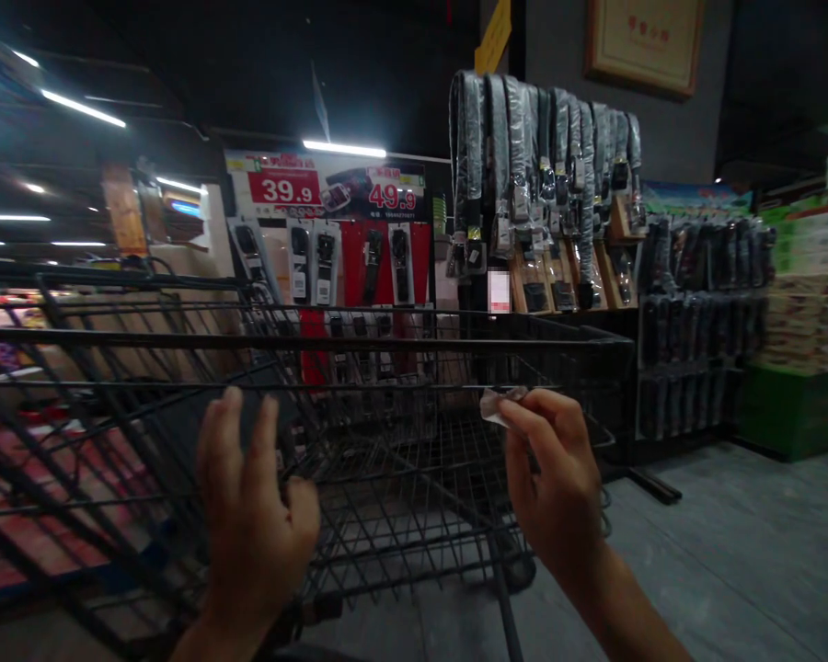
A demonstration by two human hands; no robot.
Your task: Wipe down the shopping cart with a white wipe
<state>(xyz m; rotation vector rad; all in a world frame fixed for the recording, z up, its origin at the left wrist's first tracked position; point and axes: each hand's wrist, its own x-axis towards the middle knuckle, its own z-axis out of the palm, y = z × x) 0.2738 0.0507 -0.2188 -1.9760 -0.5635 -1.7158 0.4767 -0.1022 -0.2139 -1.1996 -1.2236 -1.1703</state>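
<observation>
At the far left, white strip lights [83, 108] shine under a dark ceiling, and a pinkish-red flat surface [20, 515] shows through the bars of a dark metal wire shopping cart [386, 344]. The cart spans much of the view, its long top rail running sideways beyond both hands. In front of its wire side, the left hand [255, 515] is raised and wide, its fingers pointing up and its thumb set apart; whether it touches the wires I cannot tell. Behind the cart, a wide printed sign with red price panels [324, 188] reads 39.9 and 49.9, above packaged dark belts [401, 262] hung against a bright red backing [353, 257].

Right of centre, a small crumpled whitish scrap [495, 408], perhaps paper or thin plastic in this dim light, sits between the thumb and fingertips of the right hand [558, 469]. That hand is narrow, pinching the scrap just in front of the cart. Beyond and above it, clear-wrapped dark belts [517, 138] hang in a dense row, with a wood-framed pale plaque [645, 41] higher on the wall. At the far right, stacked green-and-white cartons [818, 313] rest on a green base [793, 409] over the grey tiled floor [724, 542].
</observation>
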